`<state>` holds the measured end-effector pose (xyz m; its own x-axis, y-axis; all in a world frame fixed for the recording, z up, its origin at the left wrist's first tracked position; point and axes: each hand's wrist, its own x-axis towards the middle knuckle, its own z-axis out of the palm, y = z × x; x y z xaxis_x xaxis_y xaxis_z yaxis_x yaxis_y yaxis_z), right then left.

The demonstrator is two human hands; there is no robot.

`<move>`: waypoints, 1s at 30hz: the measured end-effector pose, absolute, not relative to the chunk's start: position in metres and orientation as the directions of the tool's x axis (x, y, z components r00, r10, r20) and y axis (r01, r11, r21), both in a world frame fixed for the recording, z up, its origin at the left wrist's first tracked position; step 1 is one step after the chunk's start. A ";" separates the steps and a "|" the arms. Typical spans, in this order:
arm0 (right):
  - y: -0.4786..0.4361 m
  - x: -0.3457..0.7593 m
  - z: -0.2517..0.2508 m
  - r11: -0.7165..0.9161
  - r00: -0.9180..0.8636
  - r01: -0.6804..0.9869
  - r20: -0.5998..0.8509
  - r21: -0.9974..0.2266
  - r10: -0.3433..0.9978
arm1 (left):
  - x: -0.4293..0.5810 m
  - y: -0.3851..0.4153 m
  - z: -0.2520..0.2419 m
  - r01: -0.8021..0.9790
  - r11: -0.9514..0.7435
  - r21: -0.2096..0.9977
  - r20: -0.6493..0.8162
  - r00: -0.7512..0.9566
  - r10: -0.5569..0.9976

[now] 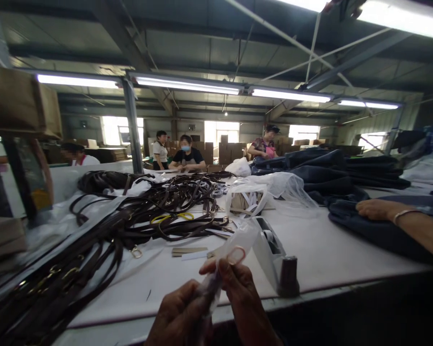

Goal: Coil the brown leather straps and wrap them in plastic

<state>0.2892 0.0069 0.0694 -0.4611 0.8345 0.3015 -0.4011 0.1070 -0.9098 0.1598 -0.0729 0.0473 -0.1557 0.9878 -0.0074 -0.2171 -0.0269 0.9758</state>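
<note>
My left hand is closed around a bunched clear plastic bag at the front of the table. My right hand pinches the same bag a little higher, fingers pressed together. A gold-coloured metal loop shows at the right fingertips; what else lies inside the bunched plastic is hidden by my hands. Just right of my hands stands a tape dispenser. Left of them, a heap of dark brown straps with metal clasps spreads over the white table.
Flat beige strips lie beyond my hands. An open plastic bag of pale pieces sits farther back. On the right, another person's hand rests on dark blue fabric. A yellow cord lies among the straps. Several people are farther off.
</note>
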 end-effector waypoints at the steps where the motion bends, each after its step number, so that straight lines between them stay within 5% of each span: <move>1: 0.003 0.285 0.064 0.121 -0.454 -0.430 0.331 -0.894 0.827 | 0.159 -0.071 0.050 -0.231 -0.042 0.972 0.007 -0.151 0.988; 7: -0.011 0.266 0.035 -0.137 -0.556 -0.420 0.135 -0.897 0.820 | 0.156 -0.068 0.051 -0.258 -0.071 0.963 0.042 -0.118 0.992; 14: 0.026 0.272 0.084 0.117 -0.440 -0.500 0.368 -0.858 0.819 | 0.156 -0.077 0.021 -0.103 -0.069 0.992 0.075 0.061 0.995; 19: 0.011 0.264 0.068 -0.001 -0.605 -0.405 0.267 -0.914 0.750 | 0.154 -0.066 0.030 -0.078 -0.080 0.994 0.069 -0.141 0.988; 25: -0.004 0.261 0.048 -0.158 -0.677 -0.403 0.178 -0.901 0.714 | 0.155 -0.062 0.038 -0.118 -0.074 0.990 0.060 -0.119 0.991; 27: 0.002 0.268 0.053 -0.079 -0.655 -0.390 0.216 -0.917 0.724 | 0.148 -0.065 0.036 -0.048 -0.117 0.992 0.113 -0.077 0.991; 30: 0.013 0.285 0.062 0.071 -0.668 -0.278 0.246 -0.958 0.702 | 0.125 -0.071 0.048 0.310 -0.184 0.933 0.213 -0.064 0.975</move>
<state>0.2853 0.0131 0.0622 -0.6681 0.7023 0.2459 -0.2776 0.0715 -0.9580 0.1253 -0.0707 0.0476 -0.0643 0.9748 0.2134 0.3100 -0.1837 0.9328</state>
